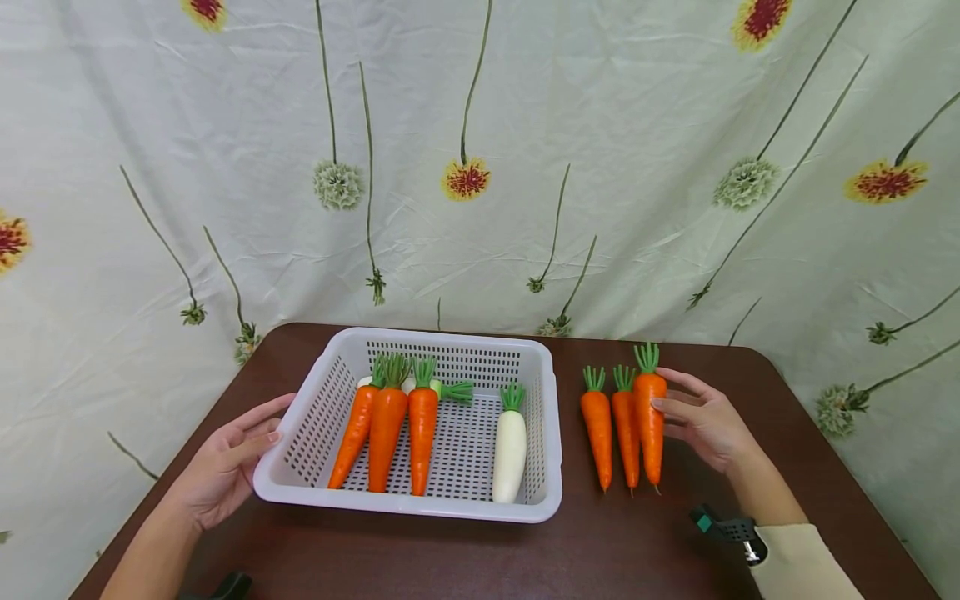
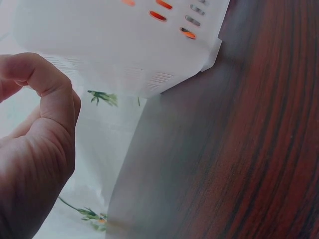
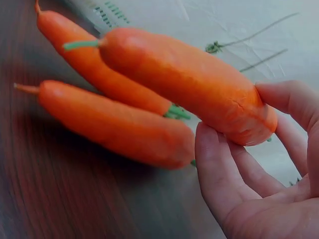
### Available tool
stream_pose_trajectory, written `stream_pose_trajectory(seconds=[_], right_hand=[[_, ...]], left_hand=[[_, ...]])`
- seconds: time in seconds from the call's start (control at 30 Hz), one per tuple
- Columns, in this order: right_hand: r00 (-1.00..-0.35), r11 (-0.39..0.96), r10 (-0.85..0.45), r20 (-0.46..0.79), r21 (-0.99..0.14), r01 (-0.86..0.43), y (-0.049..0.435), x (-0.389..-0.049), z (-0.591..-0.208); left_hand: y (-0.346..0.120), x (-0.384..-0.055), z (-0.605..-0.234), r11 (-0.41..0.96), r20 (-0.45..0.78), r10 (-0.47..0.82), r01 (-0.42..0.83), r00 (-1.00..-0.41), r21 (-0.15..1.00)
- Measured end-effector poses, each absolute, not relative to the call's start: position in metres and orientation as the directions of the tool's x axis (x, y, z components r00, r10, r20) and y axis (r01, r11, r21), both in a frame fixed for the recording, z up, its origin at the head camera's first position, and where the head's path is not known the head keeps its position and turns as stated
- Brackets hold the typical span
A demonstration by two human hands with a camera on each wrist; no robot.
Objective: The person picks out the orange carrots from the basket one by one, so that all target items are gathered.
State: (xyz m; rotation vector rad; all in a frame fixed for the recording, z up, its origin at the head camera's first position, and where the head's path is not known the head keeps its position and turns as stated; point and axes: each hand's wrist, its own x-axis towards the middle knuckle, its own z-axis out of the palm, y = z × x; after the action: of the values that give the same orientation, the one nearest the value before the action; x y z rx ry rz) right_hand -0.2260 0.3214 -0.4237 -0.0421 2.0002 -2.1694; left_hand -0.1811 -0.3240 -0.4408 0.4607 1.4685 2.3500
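A light grey perforated plastic basket (image 1: 300, 496) stands on the table. My left hand (image 1: 228, 458) grips its left rim, the thumb on the edge; in the left wrist view the fingers curl beside the basket's wall (image 2: 99, 50). Inside lie three carrots (image 1: 387, 437) with green tops, partly over white radishes that are mostly hidden. A white radish (image 1: 510, 454) lies apart at the basket's right side. Right of the basket, my right hand (image 1: 701, 417) pinches a carrot (image 3: 184, 79) near its leafy end. Two more carrots (image 1: 597, 433) (image 3: 114, 124) lie just left of it.
The dark brown wooden table (image 1: 360, 554) has rounded far corners. Behind it hangs a pale cloth (image 1: 405, 108) printed with flowers. A black strap with a device (image 1: 723, 529) is on my right wrist.
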Motion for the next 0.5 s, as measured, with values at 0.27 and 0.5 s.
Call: stream_pose_trajectory(seconds=[0.27, 0.5], right_hand=[[-0.979, -0.021, -0.139, -0.147, -0.988, 0.151, 0.335, -0.229, -0.431], [-0.979, 0.034, -0.122, -0.165, -0.986, 0.162, 0.343, -0.233, -0.437]], left_hand=[[-0.325, -0.181, -0.441, -0.408, 0.091, 0.434, -0.105, -0.896, 0.907], [-0.325, -0.182, -0.441, -0.405, 0.089, 0.429, -0.103, -0.899, 0.908]])
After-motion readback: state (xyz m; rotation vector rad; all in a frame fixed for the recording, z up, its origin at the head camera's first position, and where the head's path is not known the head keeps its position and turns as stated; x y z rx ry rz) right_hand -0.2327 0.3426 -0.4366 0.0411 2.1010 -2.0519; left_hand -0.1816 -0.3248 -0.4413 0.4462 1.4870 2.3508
